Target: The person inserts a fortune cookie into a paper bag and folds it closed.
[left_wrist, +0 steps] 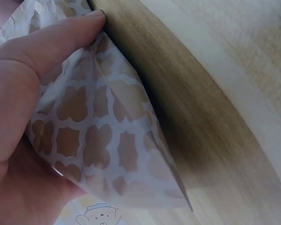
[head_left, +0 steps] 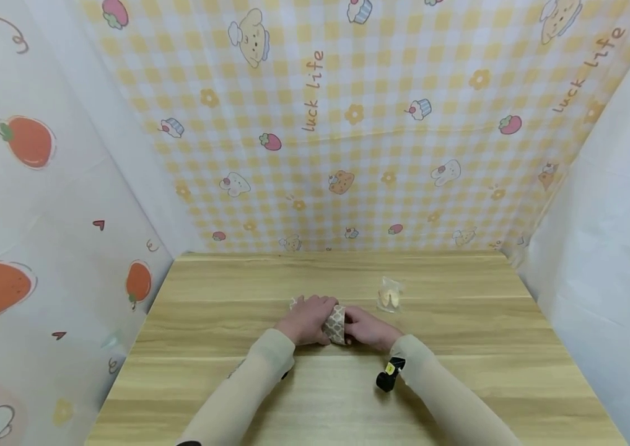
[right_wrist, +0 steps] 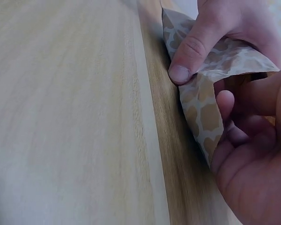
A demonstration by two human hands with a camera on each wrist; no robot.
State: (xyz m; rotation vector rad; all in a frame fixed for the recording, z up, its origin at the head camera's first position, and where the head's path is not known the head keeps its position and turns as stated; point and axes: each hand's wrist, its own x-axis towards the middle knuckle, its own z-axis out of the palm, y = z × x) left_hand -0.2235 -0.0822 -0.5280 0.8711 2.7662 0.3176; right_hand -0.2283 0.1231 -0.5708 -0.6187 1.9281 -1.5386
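A small paper bag (head_left: pixel 334 326) with a brown and white lattice pattern lies on its side on the table. My left hand (head_left: pixel 308 319) grips it from above, thumb pressed along the near edge, and the paper creases under the thumb (left_wrist: pixel 61 42). The bag's mouth faces right. Into that mouth reaches my right hand (head_left: pixel 371 328), its fingers (right_wrist: pixel 226 102) bent inside the opening. The paper rim (right_wrist: pixel 213 103) stands spread around them. What the right fingers hold inside the bag is hidden, and I cannot tell whether they grip anything.
Behind the right hand lies a clear packet (head_left: pixel 389 296) with a pale beige folded piece inside. The wood-grain table (head_left: pixel 225 279) ends at a yellow checked cloth (head_left: pixel 348 155) at the back. White sheeting hangs at both sides. A black wrist camera (head_left: pixel 387 379) sits on the right sleeve.
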